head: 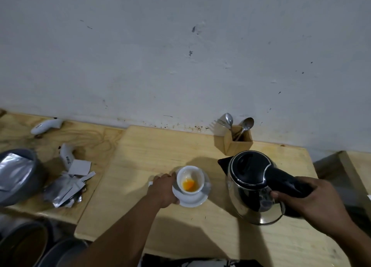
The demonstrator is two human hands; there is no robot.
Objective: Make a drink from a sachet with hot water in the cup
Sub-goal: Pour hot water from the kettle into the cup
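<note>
A white cup (190, 179) stands on a white saucer (192, 200) on the light wooden board, with orange powder at its bottom. My left hand (163, 190) grips the saucer's left edge. To the right, a steel kettle with a black lid (250, 184) is held by its black handle in my right hand (307, 198). The kettle's spout points toward the cup, and its body is a hand's width from the saucer. No water is seen pouring.
A wooden holder (237, 141) with spoons and a fork stands by the wall behind the kettle. Several torn silver sachets (66, 188) lie at the left beside a grey bin (18, 176). Two white sachets (47, 125) lie further back. The board's front edge is close to me.
</note>
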